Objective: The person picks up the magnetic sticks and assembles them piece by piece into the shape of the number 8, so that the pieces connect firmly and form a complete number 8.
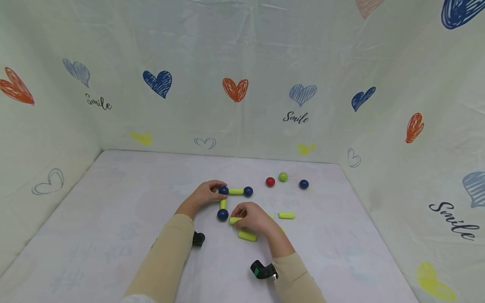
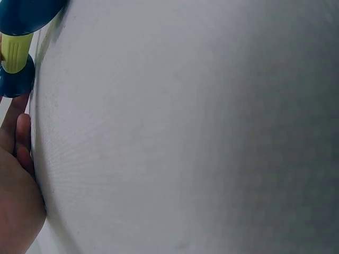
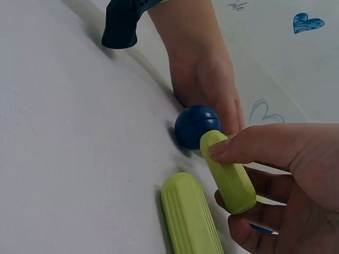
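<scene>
I take my bearings from the near blue ball (image 1: 222, 215), since what matters to me here is how the held yellow-green stick (image 3: 231, 180) lies to it. From the head camera, that stick sits just to the right of the near blue ball and a touch toward the body, its long axis running roughly left to right, so its free end faces the ball at a slight offset. In the right wrist view the end overlaps the ball, and I cannot tell whether they touch. I judge that lining up this axis with the ball's side is what the next move would turn on.

My right hand (image 1: 253, 215) is the nearer one, on the ball's right. It pinches the stick, thumb on one side and fingers on the other, parted only by the stick's thickness. My left hand (image 1: 206, 194) is beyond the ball and to its left, fingers and thumb closed around the corner ball (image 1: 223, 190). An upright-running stick (image 1: 222, 204) leads from there straight back to my landmark.

A loose stick (image 1: 247, 236) rests on the tabletop (image 1: 113, 235), right of the landmark and nearer the body, where I judge it might crowd my right fingers.
</scene>
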`<state>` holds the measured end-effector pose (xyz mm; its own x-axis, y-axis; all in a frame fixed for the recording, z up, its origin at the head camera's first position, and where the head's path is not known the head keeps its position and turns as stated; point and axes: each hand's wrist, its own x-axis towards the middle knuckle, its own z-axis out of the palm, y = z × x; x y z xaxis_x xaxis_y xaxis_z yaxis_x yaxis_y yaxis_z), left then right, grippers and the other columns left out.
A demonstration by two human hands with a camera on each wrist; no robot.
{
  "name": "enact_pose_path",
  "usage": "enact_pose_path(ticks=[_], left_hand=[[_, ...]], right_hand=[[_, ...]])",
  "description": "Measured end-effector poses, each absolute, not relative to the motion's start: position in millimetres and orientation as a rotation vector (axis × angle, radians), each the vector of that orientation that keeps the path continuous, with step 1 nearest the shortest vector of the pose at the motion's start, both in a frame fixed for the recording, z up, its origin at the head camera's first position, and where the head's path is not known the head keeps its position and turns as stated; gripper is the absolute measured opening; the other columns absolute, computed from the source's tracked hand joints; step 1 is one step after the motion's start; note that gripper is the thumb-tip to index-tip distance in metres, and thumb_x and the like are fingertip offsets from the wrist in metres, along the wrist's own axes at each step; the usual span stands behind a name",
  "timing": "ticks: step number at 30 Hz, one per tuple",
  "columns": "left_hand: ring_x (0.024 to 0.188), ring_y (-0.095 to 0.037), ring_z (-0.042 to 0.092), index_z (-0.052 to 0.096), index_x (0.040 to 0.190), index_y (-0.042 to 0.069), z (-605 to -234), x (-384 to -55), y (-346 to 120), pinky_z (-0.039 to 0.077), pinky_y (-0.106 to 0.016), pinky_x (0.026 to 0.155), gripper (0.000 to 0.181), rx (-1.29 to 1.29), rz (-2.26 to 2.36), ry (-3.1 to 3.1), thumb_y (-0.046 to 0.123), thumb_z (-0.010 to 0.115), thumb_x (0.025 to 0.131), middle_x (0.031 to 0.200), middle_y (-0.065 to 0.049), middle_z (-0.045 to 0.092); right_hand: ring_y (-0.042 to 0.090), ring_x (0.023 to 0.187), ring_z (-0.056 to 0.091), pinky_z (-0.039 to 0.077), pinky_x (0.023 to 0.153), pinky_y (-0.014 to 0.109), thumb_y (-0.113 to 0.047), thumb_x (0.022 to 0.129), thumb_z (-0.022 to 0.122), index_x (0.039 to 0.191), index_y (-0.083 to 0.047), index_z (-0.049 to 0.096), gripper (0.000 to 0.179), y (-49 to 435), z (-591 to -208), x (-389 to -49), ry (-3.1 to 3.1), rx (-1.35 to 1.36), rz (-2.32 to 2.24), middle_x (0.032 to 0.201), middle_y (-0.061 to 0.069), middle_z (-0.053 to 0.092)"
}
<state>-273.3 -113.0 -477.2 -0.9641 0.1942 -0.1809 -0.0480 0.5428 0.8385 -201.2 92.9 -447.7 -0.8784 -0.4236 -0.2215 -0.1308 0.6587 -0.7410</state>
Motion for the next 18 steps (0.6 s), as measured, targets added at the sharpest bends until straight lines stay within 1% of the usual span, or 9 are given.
enact_pose_path(ticks=[5,18], left_hand=[[0.105,-0.025,0.046,0.066,0.124,0.016,-476.9,-273.5,-112.9,0.039,-0.043,0.093,0.044,0.116,1.378,2.534,0.024,0.08,0.082,0.122,-0.007,0.06],[0.104,-0.025,0.045,0.066,0.124,0.017,-477.6,-273.3,-111.5,0.039,-0.042,0.091,0.044,0.097,1.377,2.527,0.024,0.08,0.083,0.12,-0.005,0.06]], right_hand=[[0.017,0.084,0.053,0.045,0.074,0.032,-0.01,0.083,0.076,0.095,-0.015,0.07,0.014,94.7,-449.8,-205.8,2.513,-0.427,-1.099,0.088,-0.003,0.06],[0.018,0.083,0.053,0.046,0.073,0.033,-0.009,0.083,0.076,0.096,-0.014,0.071,0.014,92.3,-452.2,-213.2,2.506,-0.426,-1.134,0.088,-0.002,0.061]])
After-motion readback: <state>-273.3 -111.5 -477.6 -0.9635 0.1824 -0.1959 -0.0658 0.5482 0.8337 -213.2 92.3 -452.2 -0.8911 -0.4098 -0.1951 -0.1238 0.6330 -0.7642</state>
